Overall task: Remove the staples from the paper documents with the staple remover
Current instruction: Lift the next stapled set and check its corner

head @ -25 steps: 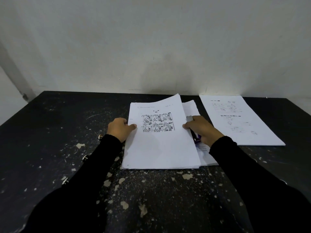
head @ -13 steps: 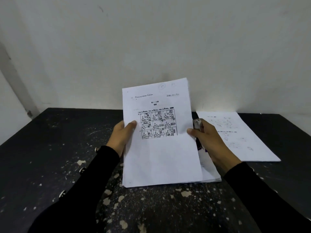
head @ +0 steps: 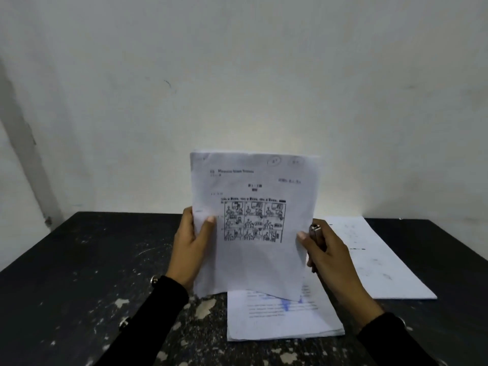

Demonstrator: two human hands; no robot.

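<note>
Head view: both hands hold a paper document (head: 253, 223) upright above the black table (head: 79, 260), printed side toward the cam, w/ a comic-style grid of panels mid-page. Left hand (head: 188, 249) grips the doc's edge at 9 o'clock, thumb on the front, other fingers behind, clamped on the sheets. Right hand (head: 330, 257) is at 3 o'clock of the doc, thumb pressed on its front edge; the same hand also holds the staple remover (head: 315, 231), its metal tip poking up just above the thumb, rest of it hidden in the fist, so fingers closed around the tool & pinching the page. At 6 o'clock below the held doc, a stack of papers (head: 282, 320) lies flat on the table w/ blue ink marks. At 3 o'clock, well apart, another sheet (head: 377, 262) lies flat near the wall (head: 237, 75). Black sleeves (head: 148, 320) cover both forearms.
</note>
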